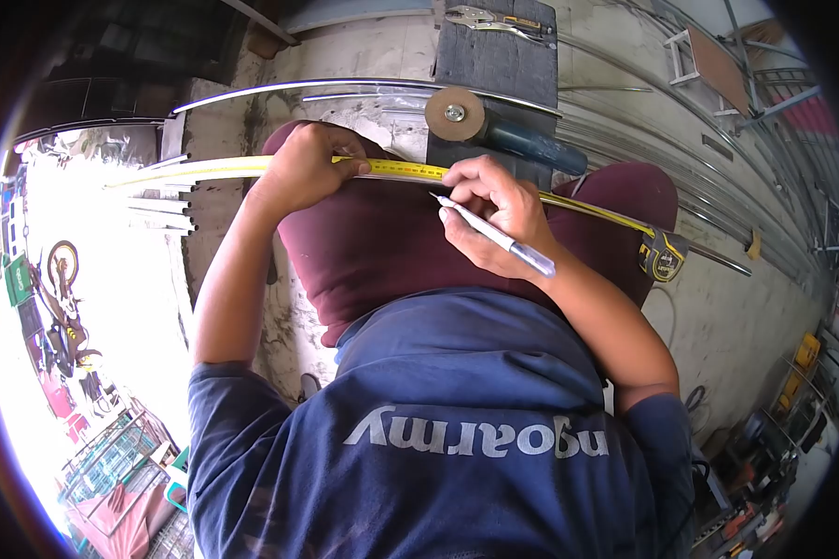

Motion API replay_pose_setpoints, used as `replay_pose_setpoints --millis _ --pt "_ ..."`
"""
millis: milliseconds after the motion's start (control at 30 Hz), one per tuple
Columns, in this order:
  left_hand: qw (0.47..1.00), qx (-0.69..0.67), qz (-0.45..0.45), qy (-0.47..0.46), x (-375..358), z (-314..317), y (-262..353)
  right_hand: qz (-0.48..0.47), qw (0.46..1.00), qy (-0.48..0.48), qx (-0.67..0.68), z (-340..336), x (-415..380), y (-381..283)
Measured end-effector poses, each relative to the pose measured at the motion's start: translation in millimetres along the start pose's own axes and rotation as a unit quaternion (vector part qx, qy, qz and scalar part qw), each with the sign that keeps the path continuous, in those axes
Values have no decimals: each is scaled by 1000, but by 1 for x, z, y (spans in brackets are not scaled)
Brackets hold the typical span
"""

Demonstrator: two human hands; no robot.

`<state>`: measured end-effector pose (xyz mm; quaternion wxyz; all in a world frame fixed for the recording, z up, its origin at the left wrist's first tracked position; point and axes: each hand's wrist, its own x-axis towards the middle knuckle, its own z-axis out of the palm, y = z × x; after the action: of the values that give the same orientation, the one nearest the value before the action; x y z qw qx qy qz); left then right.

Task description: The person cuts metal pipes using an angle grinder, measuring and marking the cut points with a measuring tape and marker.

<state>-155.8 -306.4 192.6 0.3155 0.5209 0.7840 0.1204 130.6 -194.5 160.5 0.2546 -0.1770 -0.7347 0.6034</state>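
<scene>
My left hand (pixel 315 166) is closed on the yellow blade of a tape measure (pixel 405 169), pinching it along a thin metal tube (pixel 718 261) that lies across my thighs. My right hand (pixel 496 216) is closed around a white pen (pixel 494 233) with a clear end. The pen's tip points up and left, just below the tape. Fingers of my right hand also rest at the tape and tube. The black-and-yellow tape case (pixel 662 255) hangs at the right by my knee, with the blade running out of it.
Beyond my knees, an angle grinder (pixel 522 140) with a brown disc lies by a dark board (pixel 494 70). Locking pliers (pixel 499 20) lie on that board. Several long metal tubes (pixel 625 140) cover the floor to the right. Tube ends (pixel 163 214) stick out at left.
</scene>
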Motion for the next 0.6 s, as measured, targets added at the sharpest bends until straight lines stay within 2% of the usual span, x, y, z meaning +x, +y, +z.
replay_pose_setpoints --millis 100,333,433,600 --pt "1000 -2 -7 0 0 2 -2 -5 1000 7 -21 13 7 22" --pt "999 2 29 18 1 4 -8 -108 992 14 -64 24 12 42" --pt "1000 -6 -4 0 2 0 -4 -144 987 21 -72 28 15 42" --pt "1000 -11 -4 -3 3 1 -6 -106 991 44 -73 34 15 38"
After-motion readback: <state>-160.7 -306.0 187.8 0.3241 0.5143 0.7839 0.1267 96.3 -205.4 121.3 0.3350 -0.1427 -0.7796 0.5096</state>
